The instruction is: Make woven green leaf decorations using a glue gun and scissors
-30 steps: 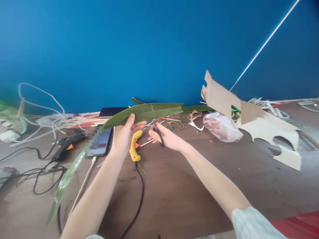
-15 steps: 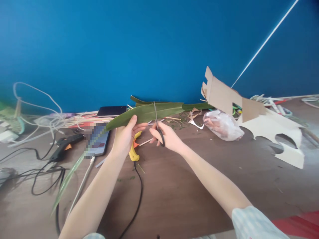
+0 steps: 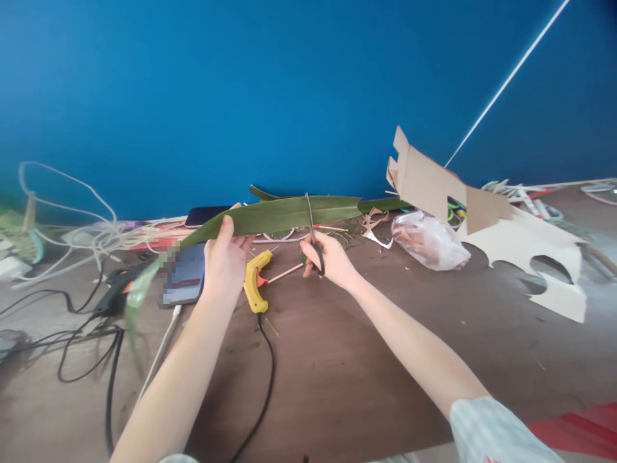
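Observation:
A long green leaf (image 3: 274,215) stretches sideways above the table, its left end drooping in a thin, blurred tip. My left hand (image 3: 226,257) pinches it near the left part, thumb on the front face and fingers behind. In my right hand (image 3: 330,257) is a pair of scissors (image 3: 312,222) with dark handles, the blades pointing up across the leaf toward its right end. Whether the blades are parted is hard to make out. Just below, between my hands, lies a yellow glue gun (image 3: 256,280) with a glue stick (image 3: 285,272) at its back.
A phone (image 3: 189,276) with a white cable lies left of my left hand, near a black glue gun (image 3: 118,289) and tangled cords. Cut cardboard (image 3: 429,180) and a clear plastic bag (image 3: 431,241) sit to the right. A blue wall (image 3: 308,96) rises behind the table.
My left hand has slid left along the leaf. The scissors and my right hand have shifted slightly right. The leaf's drooping left tip has swung and blurred.

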A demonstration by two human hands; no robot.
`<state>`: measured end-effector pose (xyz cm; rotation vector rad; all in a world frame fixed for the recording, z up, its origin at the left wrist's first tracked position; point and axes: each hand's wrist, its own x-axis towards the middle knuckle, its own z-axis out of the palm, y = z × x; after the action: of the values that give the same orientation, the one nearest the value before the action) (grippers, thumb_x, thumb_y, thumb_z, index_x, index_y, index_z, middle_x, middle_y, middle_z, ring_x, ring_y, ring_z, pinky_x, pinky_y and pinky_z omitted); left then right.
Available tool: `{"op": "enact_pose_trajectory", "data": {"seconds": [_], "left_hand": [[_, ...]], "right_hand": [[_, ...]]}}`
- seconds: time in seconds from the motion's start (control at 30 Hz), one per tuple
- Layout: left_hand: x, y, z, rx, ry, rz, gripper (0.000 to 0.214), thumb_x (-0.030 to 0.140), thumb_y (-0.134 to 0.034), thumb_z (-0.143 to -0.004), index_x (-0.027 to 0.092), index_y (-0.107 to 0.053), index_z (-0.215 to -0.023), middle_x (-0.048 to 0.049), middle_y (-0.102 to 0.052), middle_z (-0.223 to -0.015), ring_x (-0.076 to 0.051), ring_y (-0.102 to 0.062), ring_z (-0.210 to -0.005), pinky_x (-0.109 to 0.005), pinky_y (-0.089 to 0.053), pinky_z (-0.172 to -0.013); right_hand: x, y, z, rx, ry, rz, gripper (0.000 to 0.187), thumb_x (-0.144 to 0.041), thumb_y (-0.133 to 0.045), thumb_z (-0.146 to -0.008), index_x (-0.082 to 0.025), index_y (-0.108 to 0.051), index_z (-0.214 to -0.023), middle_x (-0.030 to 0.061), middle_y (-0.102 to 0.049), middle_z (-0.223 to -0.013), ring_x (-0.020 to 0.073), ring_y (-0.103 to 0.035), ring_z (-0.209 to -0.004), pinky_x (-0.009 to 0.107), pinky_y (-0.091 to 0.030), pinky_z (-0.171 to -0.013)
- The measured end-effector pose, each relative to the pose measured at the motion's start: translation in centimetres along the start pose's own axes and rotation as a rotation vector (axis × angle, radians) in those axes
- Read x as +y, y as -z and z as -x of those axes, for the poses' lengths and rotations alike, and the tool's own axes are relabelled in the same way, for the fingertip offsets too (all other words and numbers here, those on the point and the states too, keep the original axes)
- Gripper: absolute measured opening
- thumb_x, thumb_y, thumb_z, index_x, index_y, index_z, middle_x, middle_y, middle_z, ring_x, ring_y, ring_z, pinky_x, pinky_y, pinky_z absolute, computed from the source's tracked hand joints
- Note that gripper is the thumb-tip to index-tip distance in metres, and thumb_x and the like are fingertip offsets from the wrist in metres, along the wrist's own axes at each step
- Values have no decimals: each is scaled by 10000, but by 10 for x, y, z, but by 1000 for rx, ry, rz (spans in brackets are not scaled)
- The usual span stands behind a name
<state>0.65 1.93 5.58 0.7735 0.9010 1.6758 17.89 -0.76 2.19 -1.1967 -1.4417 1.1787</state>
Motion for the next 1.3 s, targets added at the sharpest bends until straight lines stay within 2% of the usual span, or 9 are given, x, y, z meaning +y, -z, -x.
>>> {"op": "enact_pose_trajectory", "data": {"seconds": [0.2, 0.33, 0.53, 0.73, 0.93, 1.13, 1.3], "left_hand": [[-3, 0, -1, 101, -18, -66, 178, 307, -698, -684, 185, -603, -771, -49, -703, -862, -175, -668, -789, -286, -554, -699], [-6, 1, -1, 138, 10, -69, 159, 278, -692, -701, 164, -603, -766, -58, -701, -828, -172, -673, -723, -312, -558, -700], [-6, 0, -1, 157, 12, -25, 115, 234, -672, -716, 146, -598, -719, -63, -699, -815, -150, -664, -689, -283, -565, -665], [-5, 0, -2, 120, 17, -30, 128, 234, -669, -710, 154, -569, -697, -45, -676, -775, -133, -646, -672, -277, -564, -672], [3, 6, -7, 153, -33, -88, 208, 230, -700, -670, 159, -505, -666, 0, -596, -679, -95, -590, -587, -260, -556, -641], [7, 9, -12, 167, 1, -139, 296, 231, -708, -660, 171, -422, -611, 19, -545, -606, -108, -598, -569, -254, -550, -593], [6, 13, -14, 169, 8, -123, 217, 192, -707, -653, 151, -496, -623, 11, -555, -615, -100, -600, -554, -225, -539, -579]], "right_hand": [[2, 6, -2, -19, -3, -80, 202, -376, -493, -814, -189, -438, -763, -53, -503, -536, 133, -632, -467, 142, -358, -303], [0, 11, -1, -15, 32, -36, 186, -356, -482, -823, -184, -447, -758, -46, -509, -551, 132, -638, -490, 154, -378, -345], [6, 12, -1, 33, 109, 46, 179, -319, -490, -818, -193, -437, -703, -66, -479, -524, 111, -583, -412, 215, -413, -472], [6, 14, -1, 77, 123, 45, 154, -281, -475, -814, -199, -427, -694, -73, -464, -515, 101, -556, -393, 219, -398, -469], [7, 23, -5, 135, 141, 81, 157, -279, -463, -818, -199, -443, -684, -73, -474, -480, 96, -535, -364, 215, -389, -439], [14, 29, -8, 174, 135, 123, 213, -343, -482, -820, -196, -446, -669, -74, -472, -455, 96, -526, -349, 211, -388, -423], [19, 35, -12, 180, 115, 100, 287, -440, -516, -808, -194, -448, -676, -69, -477, -440, 95, -516, -335, 202, -382, -395]]}}
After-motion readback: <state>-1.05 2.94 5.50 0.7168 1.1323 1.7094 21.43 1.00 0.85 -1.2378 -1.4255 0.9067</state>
